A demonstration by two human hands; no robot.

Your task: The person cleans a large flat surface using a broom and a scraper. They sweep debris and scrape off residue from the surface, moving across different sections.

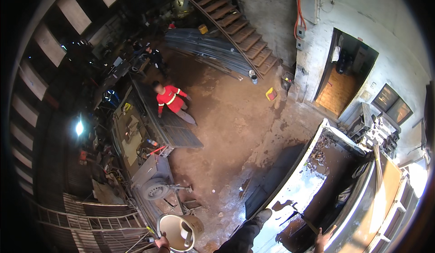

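At the lower edge, my left hand (162, 243) is closed on the handle of a cream bucket (198, 228). A whitish, tube-like thing (186, 234) stands inside the bucket. My right hand (322, 239) is bent at the inner rim of a long open metal container (297, 171), close to a thin brown stick-like piece (310, 224). What its fingers grip is hard to make out. Dark water and pale sky reflections (290, 203) show in the container, with leaf-like debris (318, 154) at its far end. My shoe (262, 217) rests at the container's left edge.
Far below, a person in a red top (171, 98) stands beside a flat trailer (131, 130) with a spare wheel (155, 188). Another person in dark clothes (156, 57) is farther back. Wooden stairs (235, 26), stacked metal sheets (204, 44), a doorway (346, 72) and a ladder (90, 221) surround the floor.
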